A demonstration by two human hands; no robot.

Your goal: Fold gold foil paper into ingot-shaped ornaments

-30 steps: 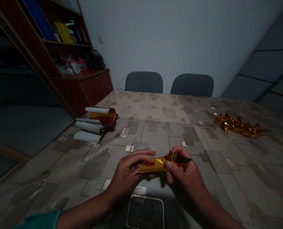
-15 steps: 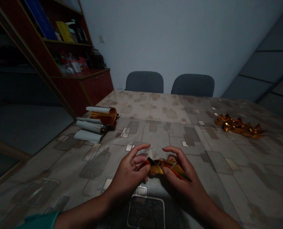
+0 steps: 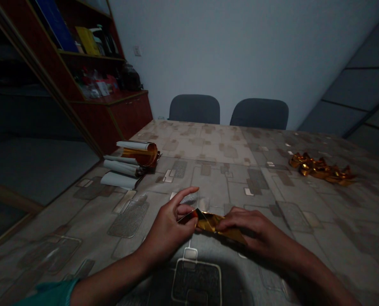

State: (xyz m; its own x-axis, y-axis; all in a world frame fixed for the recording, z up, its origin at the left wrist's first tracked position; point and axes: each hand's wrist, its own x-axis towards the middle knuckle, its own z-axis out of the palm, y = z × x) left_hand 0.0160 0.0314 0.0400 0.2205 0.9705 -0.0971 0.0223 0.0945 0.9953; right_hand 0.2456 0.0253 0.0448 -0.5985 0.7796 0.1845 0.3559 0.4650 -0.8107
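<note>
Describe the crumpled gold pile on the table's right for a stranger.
On the patterned tabletop, look far right. The crumpled gold foil pieces lie there in a loose row, unlike the flat gold foil strip between the left hand and right hand.

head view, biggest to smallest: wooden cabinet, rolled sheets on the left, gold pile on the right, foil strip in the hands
1. Wooden cabinet
2. Stack of rolled sheets and pile of gold foil curls: too alike to rank
3. Folded gold foil strip, though nearest the camera
</note>
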